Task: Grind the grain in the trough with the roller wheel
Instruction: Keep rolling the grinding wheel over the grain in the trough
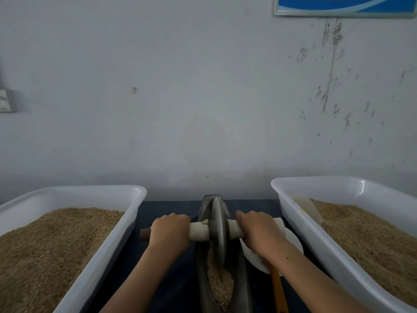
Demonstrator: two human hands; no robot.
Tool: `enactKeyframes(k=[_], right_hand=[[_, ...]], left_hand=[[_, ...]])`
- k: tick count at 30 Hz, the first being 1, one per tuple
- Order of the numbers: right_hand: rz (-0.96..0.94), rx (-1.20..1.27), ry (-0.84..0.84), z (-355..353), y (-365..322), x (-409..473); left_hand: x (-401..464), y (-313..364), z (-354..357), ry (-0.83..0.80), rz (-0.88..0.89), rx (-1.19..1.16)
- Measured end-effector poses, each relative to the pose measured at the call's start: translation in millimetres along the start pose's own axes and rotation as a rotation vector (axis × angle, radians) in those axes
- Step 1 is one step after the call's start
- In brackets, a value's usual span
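A narrow dark metal trough (244,288) runs away from me down the middle of the dark cloth. Tan grain (220,283) lies in its near half. A grey roller wheel (218,224) stands upright in the trough toward the far end, on a cross axle wrapped in white cloth. My left hand (169,229) is closed around the left handle, whose brown wooden tip (145,233) sticks out past it. My right hand (257,231) grips the right handle.
A white plastic tub (94,263) heaped with brown grain stands on the left, another white tub (316,245) with grain on the right. A white plate (293,242) and a yellow-handled tool (278,290) lie under my right forearm. A pale wall rises just behind.
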State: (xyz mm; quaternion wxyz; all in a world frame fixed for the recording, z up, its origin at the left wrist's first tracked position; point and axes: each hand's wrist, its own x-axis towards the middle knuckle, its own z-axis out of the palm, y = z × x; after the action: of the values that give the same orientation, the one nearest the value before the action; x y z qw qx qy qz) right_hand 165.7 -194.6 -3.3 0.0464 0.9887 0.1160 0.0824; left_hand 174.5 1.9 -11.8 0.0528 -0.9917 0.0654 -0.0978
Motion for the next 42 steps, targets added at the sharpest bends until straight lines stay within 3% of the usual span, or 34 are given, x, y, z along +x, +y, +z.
enactKeyframes(k=[13,26,42], right_hand=[[-0.022,-0.022,-0.148,-10.8,-3.7,-13.0],[-0.065,0.015,0.108,10.7,5.2,-1.7],[-0.068,0.012,0.082,14.5,10.1,11.3]], left_hand=[[-7.7,-1.7,-1.1,-0.105,0.036,0.056],[-3.5,0.3,-3.9,-0.054,0.016,0.002],[6.0,0.0,-7.4,-0.076,0.014,-0.002]])
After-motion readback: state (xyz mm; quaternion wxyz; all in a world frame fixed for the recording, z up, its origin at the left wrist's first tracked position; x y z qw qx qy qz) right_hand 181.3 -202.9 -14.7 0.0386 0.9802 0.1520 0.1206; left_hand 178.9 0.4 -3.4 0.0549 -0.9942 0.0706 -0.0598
